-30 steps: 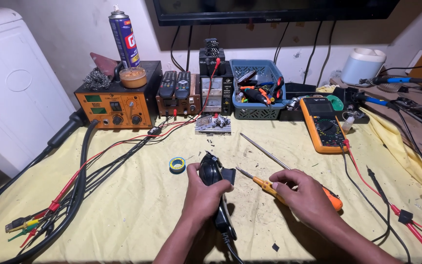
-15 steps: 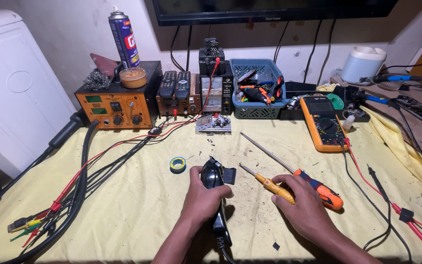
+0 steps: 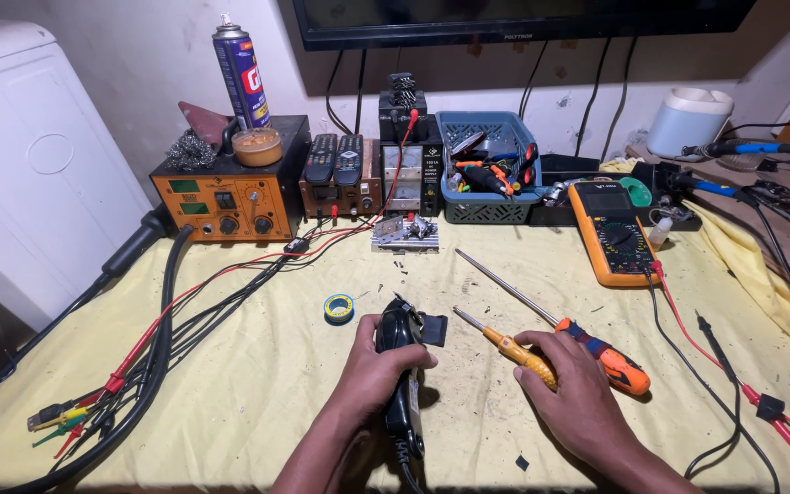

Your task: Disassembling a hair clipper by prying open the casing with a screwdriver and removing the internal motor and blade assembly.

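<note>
My left hand point(image 3: 375, 364) grips a black corded hair clipper point(image 3: 401, 375) that rests on the yellow cloth point(image 3: 258, 366), its blade end pointing away from me. My right hand point(image 3: 567, 391) lies on the cloth with its fingers around the yellow handle of a small screwdriver point(image 3: 505, 344), whose shaft points up and left toward the clipper. A longer screwdriver with a red, blue and orange handle point(image 3: 607, 355) lies just right of that hand.
A small roll of tape point(image 3: 338, 308) lies left of the clipper. An orange multimeter point(image 3: 613, 231) with red and black leads is at right. At the back stand an orange soldering station point(image 3: 230, 197), a power supply point(image 3: 404, 178), a blue tool basket point(image 3: 486, 174) and a spray can point(image 3: 240, 73). Cables point(image 3: 139, 357) sprawl at left.
My right hand has slid down the yellow screwdriver and lowered it onto the cloth. The orange-handled screwdriver, earlier under that hand, now lies uncovered beside it. The left hand keeps its grip on the clipper.
</note>
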